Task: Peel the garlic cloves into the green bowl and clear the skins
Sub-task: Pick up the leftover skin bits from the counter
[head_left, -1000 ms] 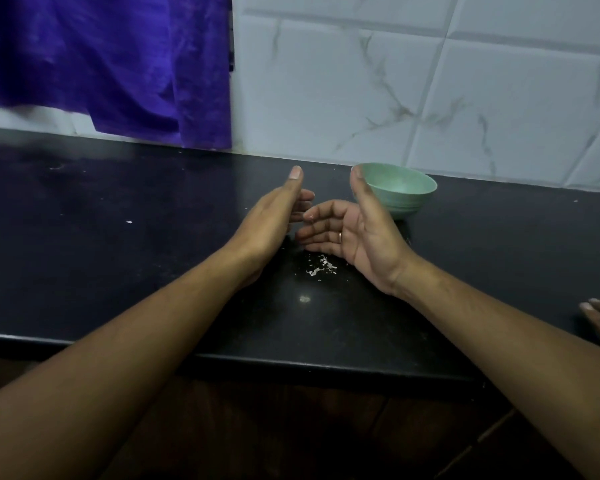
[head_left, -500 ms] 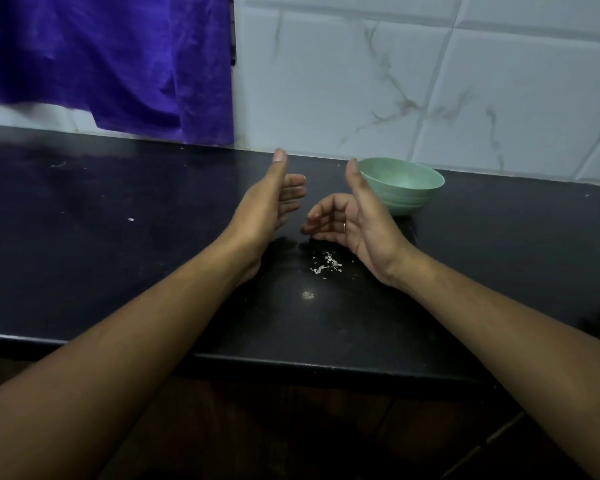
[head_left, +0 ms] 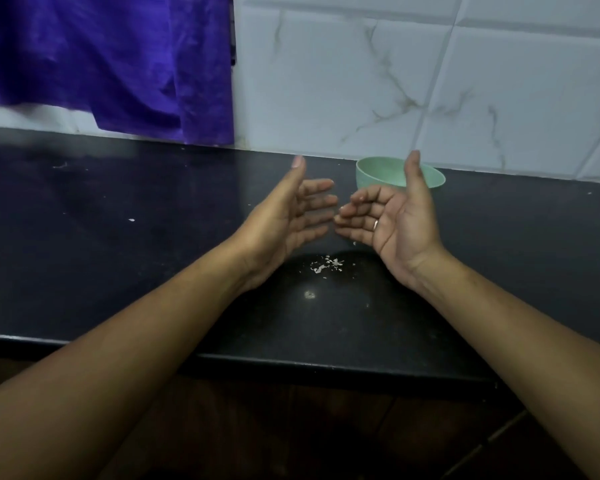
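Note:
A pale green bowl [head_left: 378, 174] stands on the black counter near the tiled wall, partly behind my right thumb; its inside is hidden from here. My left hand [head_left: 288, 216] and my right hand [head_left: 392, 216] hover above the counter, palms facing each other, fingers spread, fingertips almost touching. Neither hand holds anything. The right hand wears a ring. A small scatter of white garlic skin bits [head_left: 326, 265] lies on the counter just below and between the hands. No garlic cloves are visible.
The black counter [head_left: 118, 237] runs left and right, with its front edge close to me. A purple cloth [head_left: 118, 64] hangs at the back left. White marble tiles [head_left: 430, 81] form the wall behind. A few white specks [head_left: 131, 220] dot the counter.
Both hands have lifted off the counter and turned more palm-up, with fingers uncurling. The other person's fingers at the right edge have left the view.

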`<state>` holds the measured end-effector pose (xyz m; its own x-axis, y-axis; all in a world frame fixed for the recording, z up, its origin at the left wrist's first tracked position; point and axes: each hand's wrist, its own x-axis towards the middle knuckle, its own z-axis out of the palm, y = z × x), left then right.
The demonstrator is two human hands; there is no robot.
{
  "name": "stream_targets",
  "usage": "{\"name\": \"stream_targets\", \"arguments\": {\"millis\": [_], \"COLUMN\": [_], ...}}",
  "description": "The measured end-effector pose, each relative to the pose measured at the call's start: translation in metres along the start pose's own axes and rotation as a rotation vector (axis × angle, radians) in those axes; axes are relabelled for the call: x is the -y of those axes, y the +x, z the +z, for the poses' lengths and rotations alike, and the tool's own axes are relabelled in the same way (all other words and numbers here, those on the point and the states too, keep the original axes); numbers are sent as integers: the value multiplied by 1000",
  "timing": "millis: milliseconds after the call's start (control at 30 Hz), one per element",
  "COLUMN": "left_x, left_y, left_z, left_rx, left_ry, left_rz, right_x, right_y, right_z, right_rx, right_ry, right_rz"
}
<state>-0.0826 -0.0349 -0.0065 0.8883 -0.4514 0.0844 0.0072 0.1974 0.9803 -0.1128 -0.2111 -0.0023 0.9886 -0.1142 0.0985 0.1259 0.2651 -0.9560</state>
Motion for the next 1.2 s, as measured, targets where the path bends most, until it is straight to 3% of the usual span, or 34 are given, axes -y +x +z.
{"name": "stream_targets", "arguments": {"millis": [133,267,433,700,867,1000,1067,1200], "left_x": [-4,-1,5,9,-1,-3,-1,5], "left_y": [2,-5,-9,-13,-16,-26,-31,-29], "left_z": [-7,-6,0,20,4,-7,-5,19], "left_rx": [-210,-210,-113,34,-133,-258,-292,-259], "left_ry": [83,136,164,47,-27,126,205,237], "left_rz": [69,24,24,-34,90,86,56,12], "right_x": [-8,-12,-2,-6,-11,-12,-8,1], "right_y": [-4,-11,-10,0,-7,-15,-16,-10], "right_z": [19,38,23,7,25,33,29,17], "right_rx": [128,244,116,-189,47,209,199,-15], "right_ry": [-133,-86,94,-37,-230,-197,-86,93], "right_rz": [89,96,4,-26,46,60,51,-71]}}
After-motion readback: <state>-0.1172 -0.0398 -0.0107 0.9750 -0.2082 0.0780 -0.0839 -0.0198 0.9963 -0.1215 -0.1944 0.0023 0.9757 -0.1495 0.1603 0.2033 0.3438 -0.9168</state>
